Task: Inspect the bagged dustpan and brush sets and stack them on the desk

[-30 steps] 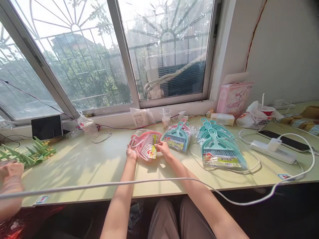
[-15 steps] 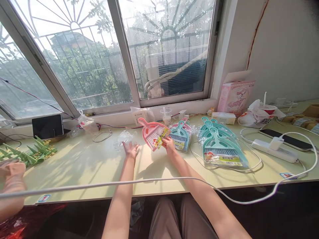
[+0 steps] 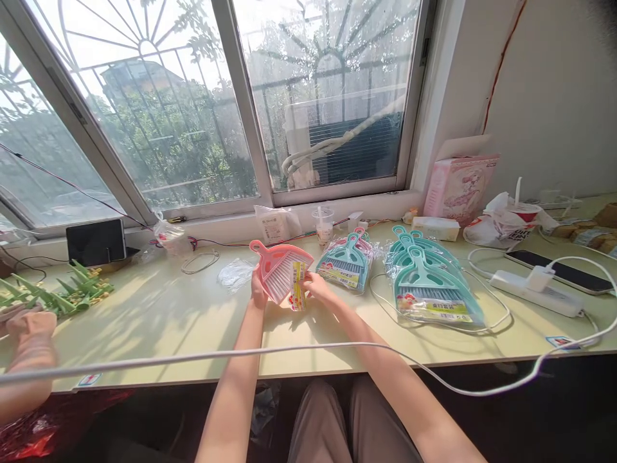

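A pink dustpan and brush set is held up over the table between my two hands. My left hand grips its left edge, below the pink handle. Fingers of my right hand are closed on the yellow printed label at the set's right side. Crumpled clear plastic lies on the table left of my left hand. Right of my right hand is a wrapped teal set with a pink one behind it. Further right, several wrapped teal sets lie in a pile.
A white cable crosses in front of my forearms. Another person's hand is at the left by green plant stems. A power strip, phone, plastic cup, pink box and tablet are around.
My left hand has moved from the clear plastic to the pink set and closed on it. The set has shifted slightly left and turned, and its label now stands more upright.
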The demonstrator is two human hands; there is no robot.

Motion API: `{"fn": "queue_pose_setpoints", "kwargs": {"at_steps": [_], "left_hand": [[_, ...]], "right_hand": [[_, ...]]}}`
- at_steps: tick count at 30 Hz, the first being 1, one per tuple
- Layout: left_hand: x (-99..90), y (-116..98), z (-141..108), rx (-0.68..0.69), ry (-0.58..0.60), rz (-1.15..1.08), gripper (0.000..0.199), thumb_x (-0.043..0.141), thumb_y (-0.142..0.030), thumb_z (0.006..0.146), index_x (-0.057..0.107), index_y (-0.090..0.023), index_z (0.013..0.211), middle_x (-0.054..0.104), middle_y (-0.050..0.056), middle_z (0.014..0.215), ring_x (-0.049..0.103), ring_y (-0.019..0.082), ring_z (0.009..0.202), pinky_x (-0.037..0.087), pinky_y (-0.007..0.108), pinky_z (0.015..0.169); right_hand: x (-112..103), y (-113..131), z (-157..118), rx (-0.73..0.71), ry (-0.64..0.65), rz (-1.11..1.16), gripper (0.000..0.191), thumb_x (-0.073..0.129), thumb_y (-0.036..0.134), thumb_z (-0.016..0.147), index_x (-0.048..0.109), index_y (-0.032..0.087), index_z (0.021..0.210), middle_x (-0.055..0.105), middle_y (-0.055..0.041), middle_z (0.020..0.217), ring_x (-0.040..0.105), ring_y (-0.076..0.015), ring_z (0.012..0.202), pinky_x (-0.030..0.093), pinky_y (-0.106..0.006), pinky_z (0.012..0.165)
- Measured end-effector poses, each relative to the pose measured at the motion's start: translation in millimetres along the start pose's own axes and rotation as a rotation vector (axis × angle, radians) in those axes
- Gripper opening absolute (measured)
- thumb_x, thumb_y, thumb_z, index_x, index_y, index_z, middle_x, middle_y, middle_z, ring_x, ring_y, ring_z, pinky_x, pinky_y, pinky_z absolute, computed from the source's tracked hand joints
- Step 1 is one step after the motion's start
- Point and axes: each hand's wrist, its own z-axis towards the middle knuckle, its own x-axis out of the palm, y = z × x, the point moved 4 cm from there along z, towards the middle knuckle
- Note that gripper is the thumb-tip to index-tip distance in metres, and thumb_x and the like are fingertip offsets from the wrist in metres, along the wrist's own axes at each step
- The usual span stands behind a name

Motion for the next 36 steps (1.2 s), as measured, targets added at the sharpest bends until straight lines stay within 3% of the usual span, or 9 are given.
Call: {"fn": "queue_pose_setpoints", "kwargs": {"at_steps": [5, 9, 12, 14, 16, 19, 22, 26, 36], "left_hand": [[-8.6, -14.1, -4.4, 0.129, -0.218, -0.049, 0.059, 0.043, -0.062, 0.091, 0.058, -0.013, 0.12, 0.067, 0.013, 0.115, 0.061, 0.025, 0.109, 0.045, 0.04, 0.1], [-3.9, -18.6, -7.1, 0.159, -0.252, 0.095, 0.048, 0.032, -0.053, 0.097, 0.058, -0.016, 0.116, 0.066, 0.009, 0.113, 0.06, 0.022, 0.105, 0.047, 0.036, 0.095], [0.8, -20.4, -13.6, 0.253, -0.326, 0.35, 0.042, 0.034, -0.048, 0.098, 0.06, -0.017, 0.108, 0.066, 0.008, 0.104, 0.061, 0.021, 0.098, 0.047, 0.033, 0.089], [5.0, -19.5, -21.1, 0.301, -0.35, 0.536, 0.041, 0.038, -0.048, 0.098, 0.06, -0.017, 0.114, 0.066, 0.008, 0.1, 0.061, 0.021, 0.093, 0.046, 0.033, 0.086], [12.2, -16.3, -29.3, 0.344, -0.278, 0.711, 0.046, 0.043, -0.049, 0.096, 0.055, -0.018, 0.127, 0.067, 0.009, 0.102, 0.062, 0.022, 0.087, 0.046, 0.033, 0.081], [28.8, -9.0, -41.3, 0.455, -0.005, 0.903, 0.053, 0.052, -0.049, 0.091, 0.051, -0.02, 0.136, 0.069, 0.012, 0.107, 0.065, 0.025, 0.087, 0.047, 0.033, 0.078], [41.6, -2.9, -49.2, 0.575, 0.197, 1.032, 0.052, 0.053, -0.048, 0.089, 0.054, -0.021, 0.134, 0.071, 0.013, 0.108, 0.067, 0.028, 0.089, 0.049, 0.036, 0.08], [46.9, -1.3, -49.3, 0.655, 0.266, 1.142, 0.053, 0.05, -0.047, 0.089, 0.053, -0.02, 0.135, 0.072, 0.015, 0.109, 0.068, 0.029, 0.09, 0.052, 0.04, 0.081], [48.9, -10.5, -48.7, 0.684, 0.361, 1.083, 0.052, 0.045, -0.053, 0.093, 0.055, -0.025, 0.136, 0.061, 0.011, 0.135, 0.061, 0.03, 0.117, 0.05, 0.041, 0.095]], "right_hand": [[6.7, -1.4, -10.4, -0.161, -0.026, -0.53, 0.058, 0.066, 0.011, 0.071, 0.059, 0.022, 0.127, 0.065, -0.0098, 0.122, 0.064, -0.0236, 0.103, 0.049, -0.028, 0.083], [10.6, -1.6, -16.0, -0.254, -0.059, -0.66, 0.062, 0.064, 0.016, 0.078, 0.052, 0.022, 0.137, 0.06, -0.0146, 0.13, 0.058, -0.0275, 0.115, 0.049, -0.029, 0.082], [10.8, 2.7, -16.5, -0.29, -0.121, -0.668, 0.063, 0.069, 0.017, 0.076, 0.053, 0.021, 0.136, 0.056, -0.0174, 0.134, 0.052, -0.0317, 0.123, 0.051, -0.032, 0.085], [8.7, 9.6, -17.5, -0.32, -0.205, -0.624, 0.058, 0.067, 0.021, 0.08, 0.053, 0.02, 0.136, 0.056, -0.0184, 0.134, 0.051, -0.0326, 0.124, 0.05, -0.036, 0.09], [6.7, 19.3, -20.5, -0.398, -0.277, -0.544, 0.05, 0.059, 0.029, 0.089, 0.05, 0.022, 0.137, 0.055, -0.0164, 0.132, 0.052, -0.0307, 0.123, 0.049, -0.041, 0.096], [3.4, 32.1, -26.3, -0.541, -0.325, -0.38, 0.043, 0.05, 0.034, 0.094, 0.048, 0.024, 0.135, 0.055, -0.0122, 0.129, 0.051, -0.0272, 0.122, 0.046, -0.043, 0.101], [-3.2, 35.7, -27.6, -0.549, -0.354, -0.19, 0.031, 0.05, 0.031, 0.091, 0.054, 0.025, 0.122, 0.057, -0.0102, 0.118, 0.055, -0.025, 0.111, 0.053, -0.04, 0.088], [-11.9, 38.9, -26.7, -0.538, -0.36, 0.01, 0.016, 0.056, 0.029, 0.085, 0.059, 0.026, 0.1, 0.058, -0.0068, 0.106, 0.059, -0.0206, 0.092, 0.056, -0.032, 0.073], [-17.4, 45.5, -36.3, -0.558, -0.501, -0.012, 0.011, 0.064, 0.031, 0.078, 0.057, 0.022, 0.074, 0.061, -0.0037, 0.084, 0.058, -0.0168, 0.074, 0.054, -0.031, 0.072]]}}
